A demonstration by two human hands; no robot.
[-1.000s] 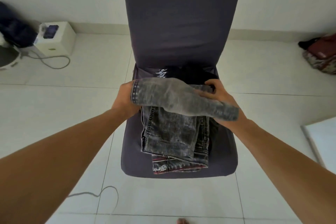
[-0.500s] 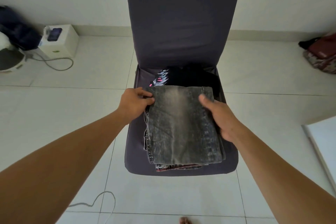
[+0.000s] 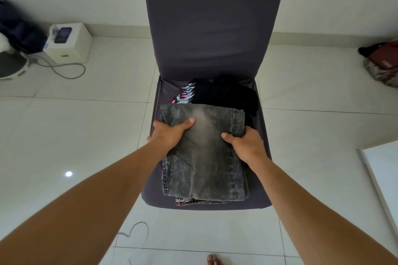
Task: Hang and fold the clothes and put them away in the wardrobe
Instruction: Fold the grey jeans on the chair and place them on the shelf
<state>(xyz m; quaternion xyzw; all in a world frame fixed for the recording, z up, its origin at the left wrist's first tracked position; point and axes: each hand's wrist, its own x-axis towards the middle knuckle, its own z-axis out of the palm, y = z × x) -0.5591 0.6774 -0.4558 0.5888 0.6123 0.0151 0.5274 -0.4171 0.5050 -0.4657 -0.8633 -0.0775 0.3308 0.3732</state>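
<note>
Grey jeans [image 3: 204, 157], folded, are lying on top of a stack on the chair seat [image 3: 150, 187], reaching toward its front edge. The left hand [image 3: 170, 135] and right hand [image 3: 247, 146] are gripping them at the two sides. Each thumb is pressing on the denim while the other fingers are curling under the edges, out of sight. A patterned garment [image 3: 189, 200] is peeking out beneath at the front, its print too small to read. Toward the seat's back edge a black garment [image 3: 228, 94] with a pink-and-white graphic is lying crumpled, its design illegible. On the floor, a white box [image 3: 71, 47] with a cable [image 3: 66, 71] is standing far left, and a red bag [image 3: 383, 58] is lying far right, cut off.
</note>
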